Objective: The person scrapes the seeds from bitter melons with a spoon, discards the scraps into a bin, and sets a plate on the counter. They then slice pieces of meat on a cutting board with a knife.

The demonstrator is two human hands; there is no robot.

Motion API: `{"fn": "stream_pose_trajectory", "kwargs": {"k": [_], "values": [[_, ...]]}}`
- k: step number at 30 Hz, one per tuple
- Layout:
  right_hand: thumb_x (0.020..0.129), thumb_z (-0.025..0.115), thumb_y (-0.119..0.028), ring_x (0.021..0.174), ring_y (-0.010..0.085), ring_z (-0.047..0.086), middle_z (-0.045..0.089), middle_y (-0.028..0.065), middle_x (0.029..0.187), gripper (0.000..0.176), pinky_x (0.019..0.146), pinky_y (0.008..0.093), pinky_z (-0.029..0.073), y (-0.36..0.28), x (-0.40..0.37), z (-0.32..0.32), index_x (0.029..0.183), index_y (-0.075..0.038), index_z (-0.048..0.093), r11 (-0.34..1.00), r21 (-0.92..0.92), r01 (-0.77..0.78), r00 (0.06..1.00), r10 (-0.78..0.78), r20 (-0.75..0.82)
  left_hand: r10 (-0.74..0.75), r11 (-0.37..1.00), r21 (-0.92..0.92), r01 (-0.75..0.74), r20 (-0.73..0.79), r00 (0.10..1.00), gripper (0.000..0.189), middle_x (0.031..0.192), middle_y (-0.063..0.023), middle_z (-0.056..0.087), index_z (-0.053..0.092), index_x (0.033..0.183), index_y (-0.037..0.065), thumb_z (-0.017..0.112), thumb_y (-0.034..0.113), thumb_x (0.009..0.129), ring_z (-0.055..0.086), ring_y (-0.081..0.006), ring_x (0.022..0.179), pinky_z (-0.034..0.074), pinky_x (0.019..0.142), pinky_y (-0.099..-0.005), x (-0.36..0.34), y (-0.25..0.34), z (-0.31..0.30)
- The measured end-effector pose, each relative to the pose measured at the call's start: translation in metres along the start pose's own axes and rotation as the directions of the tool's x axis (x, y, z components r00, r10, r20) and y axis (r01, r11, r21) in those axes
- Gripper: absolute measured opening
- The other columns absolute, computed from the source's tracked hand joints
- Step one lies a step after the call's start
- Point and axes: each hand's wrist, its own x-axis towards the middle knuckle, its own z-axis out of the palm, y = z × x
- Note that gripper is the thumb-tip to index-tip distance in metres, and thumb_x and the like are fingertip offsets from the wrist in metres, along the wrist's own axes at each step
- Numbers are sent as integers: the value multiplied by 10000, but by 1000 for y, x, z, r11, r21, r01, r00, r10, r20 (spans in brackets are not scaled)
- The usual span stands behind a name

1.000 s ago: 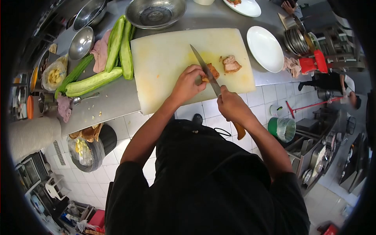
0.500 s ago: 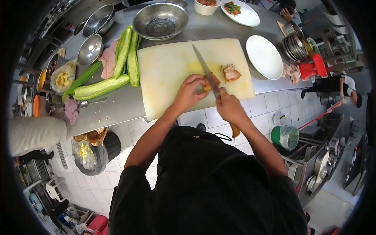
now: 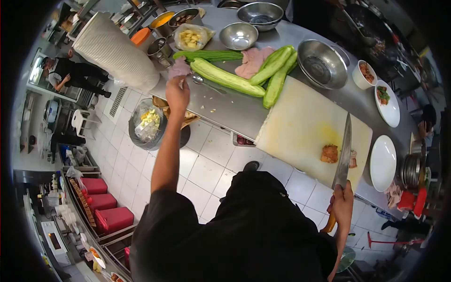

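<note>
At the table's left part, my left hand (image 3: 177, 94) closes its fingers on the lower edge of a small pink cloth (image 3: 179, 68). A metal spoon (image 3: 206, 83) lies just right of it. My right hand (image 3: 341, 202) grips a large kitchen knife (image 3: 345, 152) by its handle, blade pointing away over the white cutting board (image 3: 300, 127). A browned piece of meat (image 3: 329, 153) sits on the board left of the blade. Another meat piece (image 3: 353, 159) is partly hidden behind the blade.
Peeled green gourds (image 3: 230, 77) lie left of the board by a pink towel (image 3: 253, 62). Metal bowls (image 3: 322, 63) stand behind. A white oval plate (image 3: 383, 163) is at the right. Stacked white containers (image 3: 115, 54) and a lined bin (image 3: 146, 124) are at left. A person (image 3: 70, 75) stands far left.
My view has swung left. My left hand has left the meat and reached the small pink cloth. The knife has come off the meat, still in my right hand.
</note>
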Motion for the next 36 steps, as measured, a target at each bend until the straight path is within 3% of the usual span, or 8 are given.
{"fn": "stream_pose_trajectory", "kwargs": {"k": [7,14,20,22,24,26,29,36], "values": [[979,469,-116,396,139,473,479,52,580,127,374,311,423,2,-7,-4,1040,-5,471,1000,28,-4,1000,5,-29,-8,939,309,-150,455,890,272,930,-207,699,700,1024,42,624,223,836,672,-401,870,531,770,-483,83,-150,74],[966,488,-143,421,219,546,539,124,596,169,447,354,471,-18,-24,-20,1030,13,478,983,-168,-73,994,58,-92,-82,951,307,-29,344,935,460,1183,-174,666,699,1186,121,659,210,737,627,-366,1109,488,961,-432,69,-178,101],[963,486,-150,456,256,582,595,174,628,188,488,396,474,-6,-28,-25,1034,24,489,980,-194,-47,996,32,-80,202,839,450,-305,264,943,440,1141,-186,668,678,1171,57,700,233,768,620,-378,1070,483,921,-453,80,-177,113],[961,486,-149,516,322,617,606,205,646,188,534,435,486,-12,-32,-26,1032,25,490,975,-200,-94,994,79,-81,196,893,421,-159,-47,979,405,1112,-185,669,678,1142,32,739,248,805,609,-375,1053,472,911,-450,70,-51,70],[957,488,-155,621,405,625,618,246,686,190,615,480,489,3,-23,-26,1025,22,491,956,-293,-16,997,-6,-75,358,930,-109,-352,42,933,423,1092,-188,655,649,1163,28,780,191,795,611,-364,1006,471,909,-433,40,63,42],[954,489,-162,712,470,617,625,278,726,195,686,518,482,8,-11,-28,1023,20,491,927,-372,37,997,-62,-55,275,806,-591,22,408,870,573,1127,-145,629,570,1220,54,840,148,723,602,-308,1068,464,941,-396,-45,163,39],[951,488,-173,794,510,599,631,300,774,209,752,548,466,3,9,-20,1033,19,491,898,-432,82,994,-103,-24,571,594,-804,-31,394,720,619,1235,-155,544,564,1182,60,859,219,662,500,-330,1201,402,1026,-436,-153,280,45],[949,476,-170,661,439,635,636,256,687,256,676,520,498,23,57,-7,1106,30,505,789,-549,274,941,-337,-14,626,601,-797,-60,422,656,628,1199,-162,535,541,1165,8,813,204,634,495,-352,1148,394,1006,-442,-212,365,84]]}}
